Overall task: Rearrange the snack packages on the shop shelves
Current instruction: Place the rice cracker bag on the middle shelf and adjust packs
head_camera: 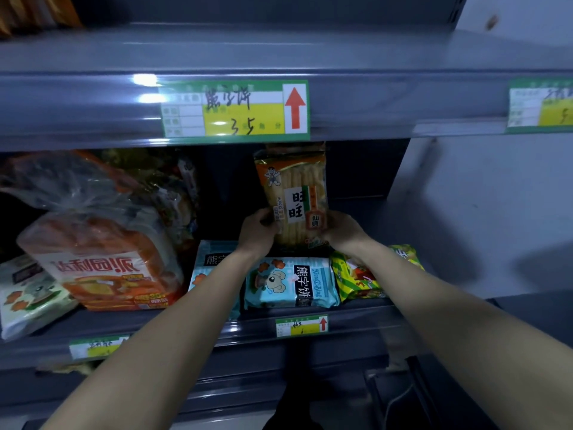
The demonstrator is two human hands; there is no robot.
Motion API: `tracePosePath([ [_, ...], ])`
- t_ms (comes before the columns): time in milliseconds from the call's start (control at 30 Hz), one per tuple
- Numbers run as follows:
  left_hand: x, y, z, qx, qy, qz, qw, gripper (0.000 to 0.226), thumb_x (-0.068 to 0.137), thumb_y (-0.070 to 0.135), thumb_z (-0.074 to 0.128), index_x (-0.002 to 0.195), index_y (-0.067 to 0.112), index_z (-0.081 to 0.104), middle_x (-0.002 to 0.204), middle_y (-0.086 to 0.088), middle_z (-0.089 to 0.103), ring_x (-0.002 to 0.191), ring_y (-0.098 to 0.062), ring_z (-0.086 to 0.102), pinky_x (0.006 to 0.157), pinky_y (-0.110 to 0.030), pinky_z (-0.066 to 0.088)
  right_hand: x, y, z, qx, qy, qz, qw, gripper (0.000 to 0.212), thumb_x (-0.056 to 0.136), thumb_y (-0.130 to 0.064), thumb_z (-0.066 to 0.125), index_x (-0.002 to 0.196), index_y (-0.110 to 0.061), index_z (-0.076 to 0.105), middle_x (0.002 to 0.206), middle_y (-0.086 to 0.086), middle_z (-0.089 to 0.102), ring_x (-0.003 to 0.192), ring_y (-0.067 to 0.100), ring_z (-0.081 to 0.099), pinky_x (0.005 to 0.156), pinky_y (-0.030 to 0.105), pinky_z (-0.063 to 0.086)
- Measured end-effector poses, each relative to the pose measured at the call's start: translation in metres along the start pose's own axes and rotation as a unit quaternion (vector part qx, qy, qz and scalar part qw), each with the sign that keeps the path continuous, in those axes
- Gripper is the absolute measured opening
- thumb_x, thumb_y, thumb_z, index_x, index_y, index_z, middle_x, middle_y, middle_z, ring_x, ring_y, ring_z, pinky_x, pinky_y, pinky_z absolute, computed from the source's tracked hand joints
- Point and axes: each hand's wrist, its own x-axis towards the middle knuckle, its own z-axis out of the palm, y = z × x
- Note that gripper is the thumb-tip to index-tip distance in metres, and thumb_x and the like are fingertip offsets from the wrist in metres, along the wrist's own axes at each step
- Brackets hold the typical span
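Observation:
An orange pack of rice crackers (293, 193) stands upright at the back of the middle shelf (173, 333). My left hand (257, 232) grips its lower left edge and my right hand (341, 229) grips its lower right edge. Below and in front of it lies a light blue biscuit pack (291, 283) with a cartoon bear. A second light blue pack (206, 265) lies to its left, partly hidden by my left forearm. A green and yellow snack bag (356, 277) lies to the right under my right wrist.
A large clear bag of orange pie cakes (102, 246) fills the shelf's left side, with a white biscuit pack (28, 296) at the far left. The upper shelf rail carries a green and yellow price tag (235, 110). A grey side panel (465, 212) closes the shelf on the right.

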Motion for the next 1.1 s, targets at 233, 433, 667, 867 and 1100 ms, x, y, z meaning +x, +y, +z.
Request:
tracePosePath([
  [233, -0.007, 0.003, -0.005, -0.004, 0.002, -0.010, 1.000, 0.044, 0.095, 0.013, 0.054, 0.138, 0.010, 0.045, 0.138, -0.008, 0.051, 0.127, -0.022, 0.048, 0.091, -0.020, 0.036, -0.007, -0.003, 0.004, -0.029, 0.026, 0.000, 0.999, 0.038, 0.081, -0.011, 0.071, 0.117, -0.011, 0.057, 0.108, 0.005, 0.065, 0.092, 0.017, 0.059, 0.080, 0.025, 0.048],
  [433, -0.009, 0.007, -0.008, 0.000, -0.018, 0.000, 1.000, 0.046, 0.094, 0.016, 0.055, 0.139, 0.015, 0.044, 0.137, -0.004, 0.053, 0.127, -0.020, 0.048, 0.090, -0.017, 0.036, -0.012, -0.005, 0.004, -0.093, 0.037, -0.001, 0.995, 0.032, 0.088, -0.014, 0.065, 0.119, -0.009, 0.057, 0.119, 0.011, 0.063, 0.104, 0.022, 0.059, 0.075, 0.022, 0.039],
  [667, -0.010, 0.007, -0.012, 0.008, -0.027, -0.006, 1.000, 0.052, 0.093, 0.013, 0.056, 0.142, 0.013, 0.039, 0.141, -0.007, 0.049, 0.128, -0.021, 0.047, 0.090, -0.018, 0.035, -0.007, -0.004, 0.008, -0.106, 0.089, 0.004, 0.990, 0.047, 0.082, -0.021, 0.070, 0.123, -0.007, 0.050, 0.126, 0.013, 0.052, 0.116, 0.030, 0.051, 0.082, 0.027, 0.040],
  [867, -0.012, 0.011, -0.015, 0.002, 0.001, -0.026, 1.000, 0.049, 0.092, 0.013, 0.057, 0.139, 0.007, 0.043, 0.139, -0.009, 0.050, 0.126, -0.023, 0.049, 0.094, -0.023, 0.038, -0.020, -0.014, 0.009, -0.099, 0.128, -0.042, 0.986, 0.040, 0.084, -0.015, 0.063, 0.122, -0.008, 0.054, 0.122, 0.012, 0.057, 0.110, 0.030, 0.056, 0.081, 0.027, 0.044],
  [1100, -0.039, 0.025, -0.019, -0.015, 0.019, -0.030, 0.999, 0.043, 0.092, 0.006, 0.055, 0.134, 0.001, 0.046, 0.135, -0.017, 0.051, 0.123, -0.029, 0.050, 0.093, -0.028, 0.043, -0.053, -0.021, 0.009, -0.028, 0.098, -0.056, 0.993, 0.034, 0.086, -0.002, 0.059, 0.120, -0.007, 0.056, 0.114, 0.006, 0.062, 0.107, 0.023, 0.059, 0.087, 0.028, 0.050],
])
